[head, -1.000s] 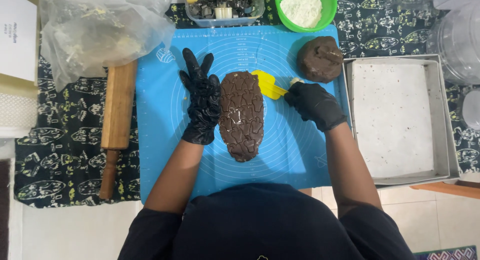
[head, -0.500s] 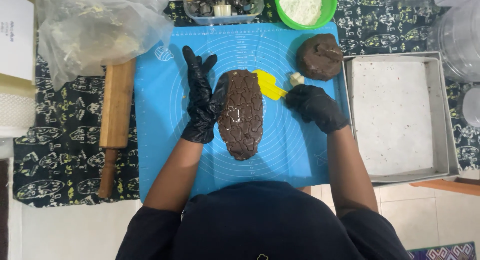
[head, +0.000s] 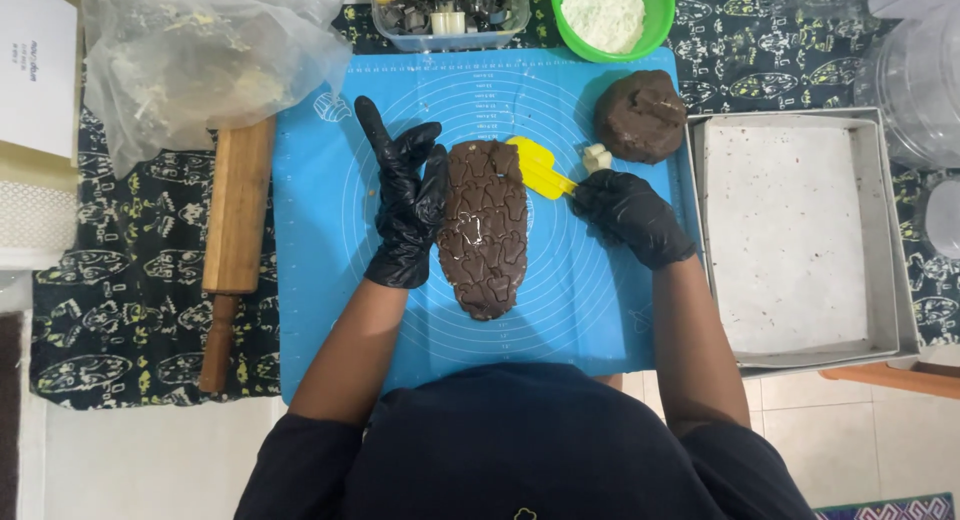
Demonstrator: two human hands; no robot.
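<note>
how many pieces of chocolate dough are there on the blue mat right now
2. A flattened oval dough slab lies mid-mat, with the left hand against its edge. A rounded dough ball sits at the mat's upper right corner. No others are visible.

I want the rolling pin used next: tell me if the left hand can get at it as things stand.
Probably yes: the left hand rests against the rolled dough, holding nothing, and only bare blue mat separates it from the rolling pin.
</note>
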